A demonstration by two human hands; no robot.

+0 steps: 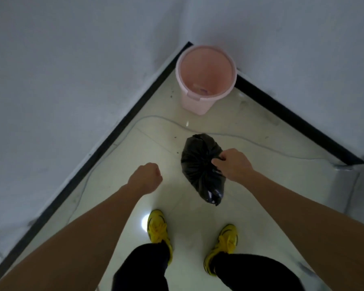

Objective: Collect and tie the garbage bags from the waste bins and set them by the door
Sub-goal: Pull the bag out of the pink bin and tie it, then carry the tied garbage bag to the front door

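Observation:
A black garbage bag (200, 164), gathered at its top, hangs just in front of my feet. My right hand (232, 164) grips its bunched neck from the right side. My left hand (147, 176) is curled into a fist to the left of the bag, apart from it and holding nothing. A pink waste bin (205, 80) stands in the corner of the room beyond the bag, with no liner in it and a small scrap at its bottom.
Two white walls with black skirting (105, 141) meet behind the bin. A thin cable (261, 144) runs across the glossy pale floor between bin and bag. My yellow shoes (158, 227) stand below the bag.

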